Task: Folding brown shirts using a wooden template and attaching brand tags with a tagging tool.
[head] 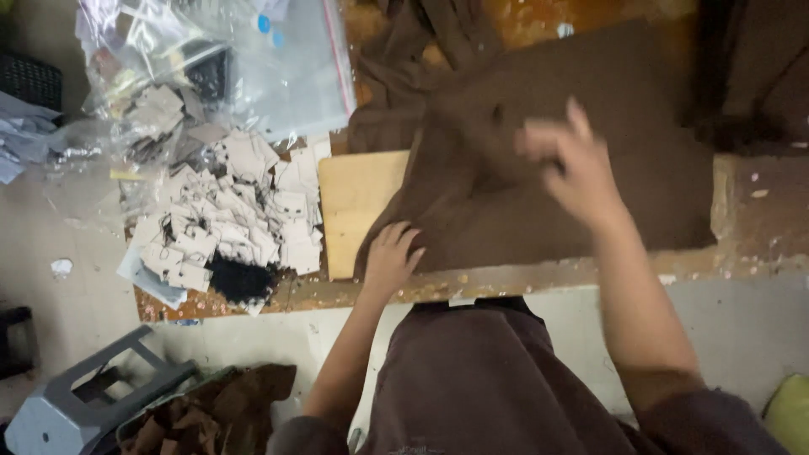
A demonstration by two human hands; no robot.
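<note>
Cloth runs left-right under my flat left hand; blurred right hand, fingers loosely spread, hovers above.

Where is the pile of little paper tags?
In the head view, the heap of small pale paper tags lies left of the light wooden board, beside the left hand.

A garment workshop is shown: brown cloth on a worn tabletop, paper tags heaped at left.
</note>
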